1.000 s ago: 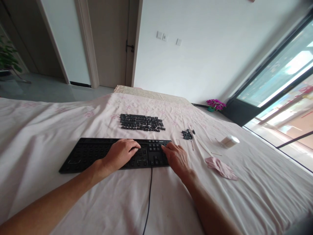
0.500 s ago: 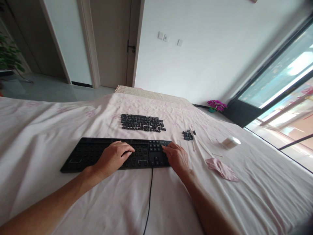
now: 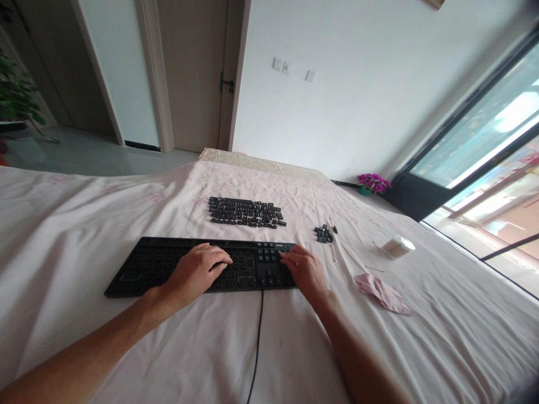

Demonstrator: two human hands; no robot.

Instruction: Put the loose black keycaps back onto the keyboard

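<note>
A black keyboard point(image 3: 162, 242) lies flat on the pale bedsheet, many of its key positions bare and outlined key frames showing. My left hand point(image 3: 200, 269) rests across its middle, fingers bent down on it and thumb pointing right. At the right end, my right hand point(image 3: 305, 268) bends around the board, a fingertip by the small keys under the logo. Its other fingertips are hidden, as is whatever lies beneath the palm. Beyond the board, loose black keycaps point(image 3: 244, 212) sit in rows. A smaller heap of keycaps point(image 3: 323, 233) lies to the right.
The keyboard's cable point(image 3: 259, 342) runs toward me across the sheet. On the right lie cotton swabs point(image 3: 334, 252), a crumpled pink cloth point(image 3: 383, 293) and a white round container point(image 3: 398, 247). Purple flowers point(image 3: 373, 183) stand past the bed.
Hardly anything differs. Both hands keep their places on the keyboard, and the view has shifted very slightly. The keycaps lie as before.
</note>
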